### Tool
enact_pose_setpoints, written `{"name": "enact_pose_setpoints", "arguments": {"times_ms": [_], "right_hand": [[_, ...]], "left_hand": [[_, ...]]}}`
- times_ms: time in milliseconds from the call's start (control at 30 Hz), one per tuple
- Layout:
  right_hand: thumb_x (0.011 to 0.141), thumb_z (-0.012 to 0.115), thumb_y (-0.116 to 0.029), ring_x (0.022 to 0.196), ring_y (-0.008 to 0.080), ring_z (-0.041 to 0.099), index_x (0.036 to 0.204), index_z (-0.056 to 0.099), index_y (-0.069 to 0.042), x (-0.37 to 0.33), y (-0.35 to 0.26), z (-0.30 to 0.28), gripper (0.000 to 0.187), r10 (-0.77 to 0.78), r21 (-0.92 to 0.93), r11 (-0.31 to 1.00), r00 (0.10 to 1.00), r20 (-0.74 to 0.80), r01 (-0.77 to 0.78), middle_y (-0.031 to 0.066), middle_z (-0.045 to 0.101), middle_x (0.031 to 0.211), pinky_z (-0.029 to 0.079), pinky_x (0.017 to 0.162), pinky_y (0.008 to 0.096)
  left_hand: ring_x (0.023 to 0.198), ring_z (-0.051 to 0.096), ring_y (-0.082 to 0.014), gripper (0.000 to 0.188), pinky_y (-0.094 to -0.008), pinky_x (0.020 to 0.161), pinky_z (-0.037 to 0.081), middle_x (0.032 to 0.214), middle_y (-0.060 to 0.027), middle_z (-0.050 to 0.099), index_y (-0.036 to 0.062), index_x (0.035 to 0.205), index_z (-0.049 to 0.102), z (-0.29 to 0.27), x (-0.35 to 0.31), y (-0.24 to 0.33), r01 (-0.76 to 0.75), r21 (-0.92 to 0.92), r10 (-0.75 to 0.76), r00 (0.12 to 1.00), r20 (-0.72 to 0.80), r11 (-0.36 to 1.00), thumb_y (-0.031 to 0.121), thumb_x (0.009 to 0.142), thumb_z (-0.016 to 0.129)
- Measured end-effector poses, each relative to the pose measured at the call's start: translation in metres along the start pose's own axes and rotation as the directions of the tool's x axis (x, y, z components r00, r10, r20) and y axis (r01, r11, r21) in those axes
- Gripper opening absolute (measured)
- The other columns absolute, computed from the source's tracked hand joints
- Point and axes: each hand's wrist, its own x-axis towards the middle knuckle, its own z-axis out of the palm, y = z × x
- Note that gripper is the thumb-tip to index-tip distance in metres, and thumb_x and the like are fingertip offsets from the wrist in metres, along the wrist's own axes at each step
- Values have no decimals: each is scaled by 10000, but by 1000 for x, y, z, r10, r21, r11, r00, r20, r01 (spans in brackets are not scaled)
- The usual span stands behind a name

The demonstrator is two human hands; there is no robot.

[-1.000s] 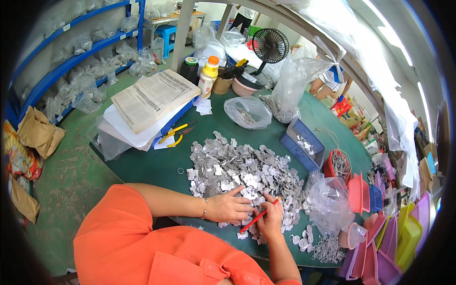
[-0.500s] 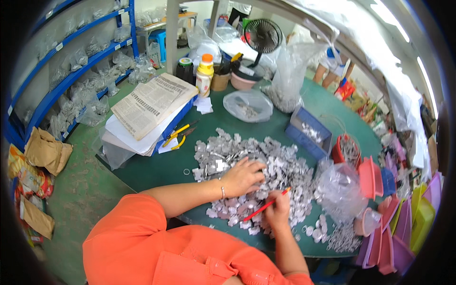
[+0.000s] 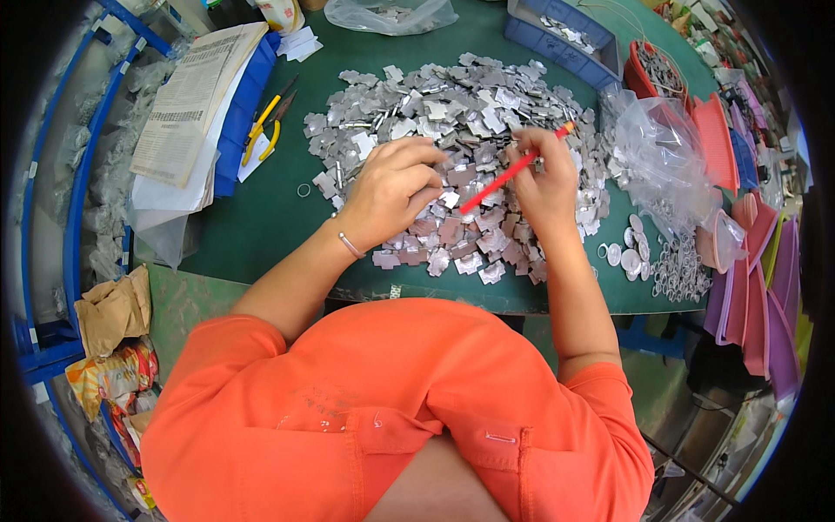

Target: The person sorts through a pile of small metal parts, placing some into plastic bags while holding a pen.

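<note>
Since a moment ago both hands have slid deeper into the heap. Left hand (image 3: 391, 191) fingers pinch together on one small metal piece; right hand (image 3: 544, 178) fingers clamp a red pencil (image 3: 513, 170). Most metal pieces (image 3: 452, 113) lie unsorted across the green counter (image 3: 252, 226); the blue tray (image 3: 565, 35) beyond holds few.

Before you: two hands, your left hand (image 3: 389, 193) and right hand (image 3: 541, 178), one red pencil (image 3: 511, 170), one heap of small metal pieces (image 3: 452, 113) far too many to count, one yellow-handled pliers (image 3: 263, 130), and perhaps two clear plastic bags (image 3: 665, 152)
</note>
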Motion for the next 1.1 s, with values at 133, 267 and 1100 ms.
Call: {"name": "enact_pose_setpoints", "arguments": {"times_ms": [133, 267, 1100], "right_hand": [[670, 722, -110, 749, 303, 540, 781, 534, -55, 29, 8, 18, 225, 126, -150, 984, 975, 181, -99, 91, 595, 741, 399, 662, 404], [651, 734, -92, 740, 294, 539, 781, 530, -50, 39, 17, 18, 245, 104, -128, 989, 959, 263, -72, 90, 594, 748, 412, 652, 396], [754, 670, -44, 635, 151, 537, 779, 507, -21, 17, 8, 6, 166, 364, 206, 904, 927, 85, -374, 79, 577, 704, 436, 607, 281]], "left_hand": [[1038, 562, -288, 134, -382, 865, 425, 995, -68, 636, 51, 778, 627, -2, 0, -1, -25, -48, 23, 999, -35, 999, 26, 673, 707], [969, 590, -256, 130, -330, 801, 458, 966, -99, 636, 27, 797, 629, -7, -3, 1, 7, -106, -33, 971, -237, 994, -31, 691, 679], [839, 592, -249, 94, -324, 773, 442, 859, -83, 628, 25, 807, 624, -1, 19, -11, 143, -110, -155, 982, -107, 984, -5, 721, 649]]}}
